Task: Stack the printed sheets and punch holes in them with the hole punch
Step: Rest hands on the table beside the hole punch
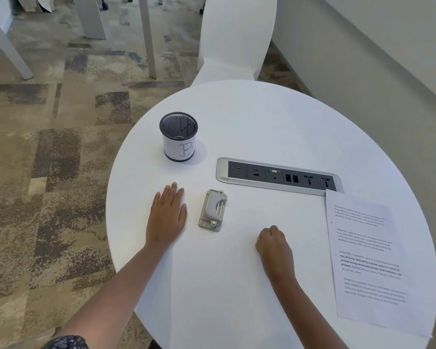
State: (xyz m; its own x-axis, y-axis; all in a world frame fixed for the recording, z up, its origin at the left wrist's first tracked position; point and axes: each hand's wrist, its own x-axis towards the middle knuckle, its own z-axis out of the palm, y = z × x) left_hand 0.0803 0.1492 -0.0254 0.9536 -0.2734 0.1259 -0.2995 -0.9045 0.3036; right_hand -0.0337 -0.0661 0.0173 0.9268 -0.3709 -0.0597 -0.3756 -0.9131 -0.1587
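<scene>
A small grey metal hole punch lies on the round white table, between my two hands. My left hand rests flat on the table just left of the punch, fingers extended, holding nothing. My right hand sits on the table as a loose fist, to the right of and nearer than the punch, with nothing visible in it. Printed sheets with paragraphs of text lie at the table's right edge, to the right of my right hand and apart from it; I cannot tell how many there are.
A black mesh pen cup labelled "B" stands at the far left of the table. A recessed power and data socket strip runs across the middle, touching the sheets' top corner. A white chair stands beyond the table.
</scene>
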